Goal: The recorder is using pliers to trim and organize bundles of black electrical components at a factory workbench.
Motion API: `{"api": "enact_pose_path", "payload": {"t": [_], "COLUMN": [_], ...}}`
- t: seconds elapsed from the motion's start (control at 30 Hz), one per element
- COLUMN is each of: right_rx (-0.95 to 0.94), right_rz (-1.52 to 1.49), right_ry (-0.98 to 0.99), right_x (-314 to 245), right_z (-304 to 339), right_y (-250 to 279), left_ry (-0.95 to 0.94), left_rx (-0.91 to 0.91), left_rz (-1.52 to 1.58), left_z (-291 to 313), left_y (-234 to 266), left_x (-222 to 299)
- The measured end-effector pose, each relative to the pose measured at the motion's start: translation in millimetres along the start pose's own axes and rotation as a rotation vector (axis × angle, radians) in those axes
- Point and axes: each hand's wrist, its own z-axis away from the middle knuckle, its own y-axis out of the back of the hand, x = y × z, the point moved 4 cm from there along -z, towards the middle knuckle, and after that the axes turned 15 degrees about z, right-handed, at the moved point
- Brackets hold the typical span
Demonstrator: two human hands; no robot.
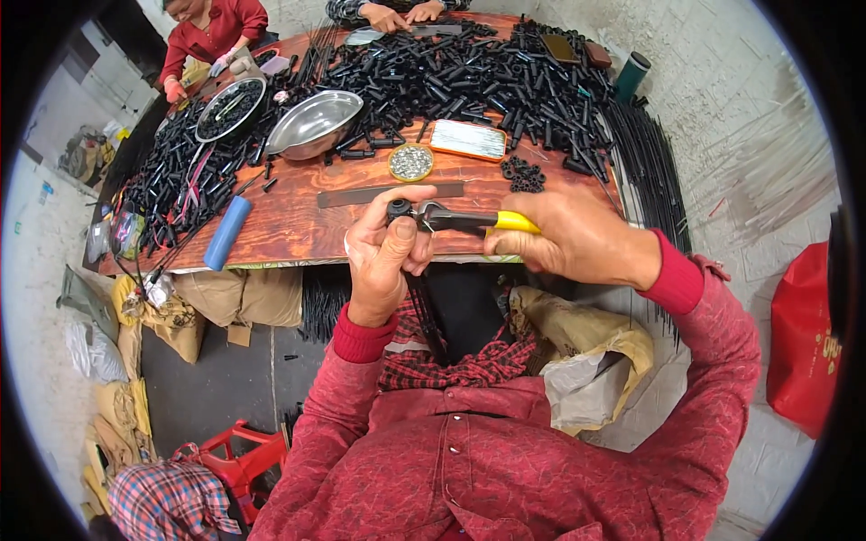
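My left hand (374, 261) is closed around a small black ring-ended part (398, 210), pinched between thumb and fingers. Below that hand, thin black rods (424, 311) hang down toward my lap; whether they join the part is hidden. In my right hand (586, 236) is a pair of pliers (516, 222) with yellow and black handles, fingers wrapped round the grip. The pliers' metal head points left and meets the black part, near a small bit of wire. Both hands are above the table's near edge.
Black tubular parts (442, 81) are heaped across the wooden table (298, 230). Nearer stand a steel bowl (316, 126), a yellow dish of small metal pieces (410, 162), an orange-rimmed tray (467, 141) and a flat metal strip (347, 196). Two other people work across the table.
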Motion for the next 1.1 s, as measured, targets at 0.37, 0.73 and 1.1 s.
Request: {"api": "enact_pose_path", "payload": {"t": [0.37,0.73,1.1], "right_rx": [-0.849,0.186,-0.839], "right_rz": [-1.7,0.019,-1.697], "right_ry": [-0.258,-0.153,-0.414], "right_x": [-14,-19,-18], "right_z": [27,19,48], "right_y": [-62,22,-42], "left_ry": [0.104,0.041,0.128], "left_rx": [-0.055,-0.008,-0.12], "left_rz": [0.041,0.089,0.063], "left_z": [3,1,1], "left_y": [-7,0,-4], "left_x": [1,4,-3]}}
